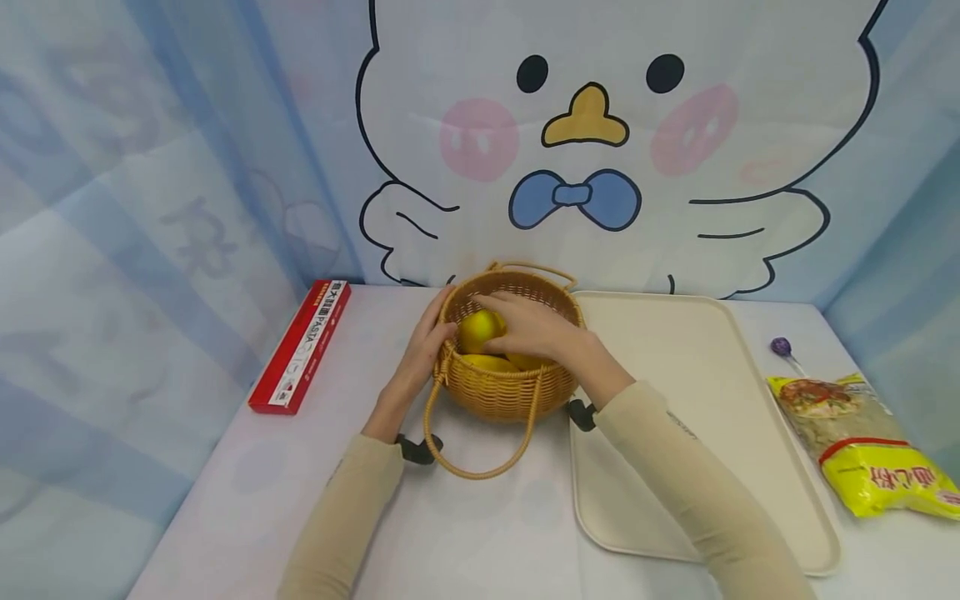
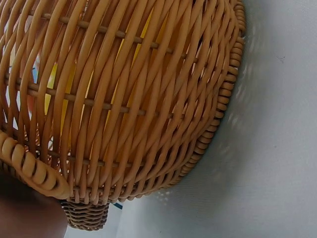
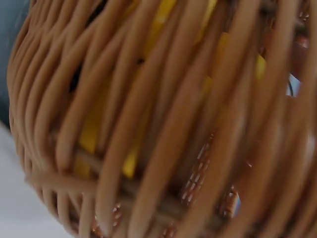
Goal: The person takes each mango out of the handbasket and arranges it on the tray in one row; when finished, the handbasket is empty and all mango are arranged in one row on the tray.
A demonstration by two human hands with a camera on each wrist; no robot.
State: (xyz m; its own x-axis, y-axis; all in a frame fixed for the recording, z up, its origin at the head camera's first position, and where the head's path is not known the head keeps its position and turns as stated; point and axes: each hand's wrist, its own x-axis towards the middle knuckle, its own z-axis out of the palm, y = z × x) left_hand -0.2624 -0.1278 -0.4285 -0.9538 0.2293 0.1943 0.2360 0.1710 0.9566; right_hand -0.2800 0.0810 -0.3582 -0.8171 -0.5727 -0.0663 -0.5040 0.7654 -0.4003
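A woven wicker basket [image 1: 502, 398] with looped handles stands on the table, its near handle [image 1: 480, 477] hanging down in front. My left hand [image 1: 420, 354] holds the basket's left side, thumb at the rim. My right hand [image 1: 540, 327] reaches into the basket from the right, with fingers and thumb around a round yellow-green fruit [image 1: 477, 332]. More yellow fruit [image 1: 489, 363] lies below it, partly hidden by the rim and hand. Through the weave [image 2: 133, 89] in the left wrist view, yellow shows inside. The right wrist view is filled by blurred basket weave [image 3: 168, 124].
A cream tray [image 1: 660, 467] lies right of the basket, close against it. Farther right are a purple lollipop [image 1: 782, 347] and a yellow food bag [image 1: 877, 454]. A red pasta box [image 1: 300, 350] lies at the left. A printed curtain [image 1: 585, 250] rises behind the table.
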